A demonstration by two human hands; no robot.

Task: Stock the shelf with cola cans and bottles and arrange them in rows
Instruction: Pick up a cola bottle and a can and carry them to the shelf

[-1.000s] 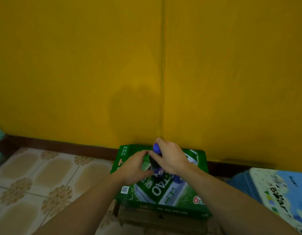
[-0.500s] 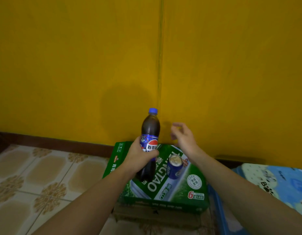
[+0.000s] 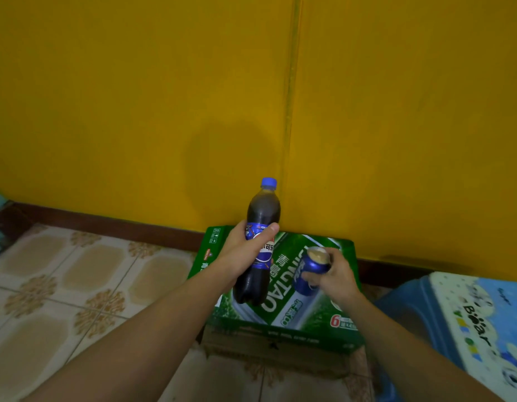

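A cola bottle (image 3: 263,216) with a blue cap and blue label is held upright, lifted above a green carton (image 3: 283,309). My left hand (image 3: 245,253) is wrapped around its label. A blue cola can (image 3: 309,269) stands tilted on the carton's top, and my right hand (image 3: 335,277) grips it from the right side. No shelf is in view.
The green carton rests on a brown cardboard box (image 3: 274,349) against a yellow wall (image 3: 193,97). Patterned floor tiles (image 3: 77,285) spread to the left. A blue container with a printed cloth or lid (image 3: 477,320) sits at the right.
My left hand has raised the bottle off the carton. My right hand let go of the bottle's cap, dropped to the can and closed around it.
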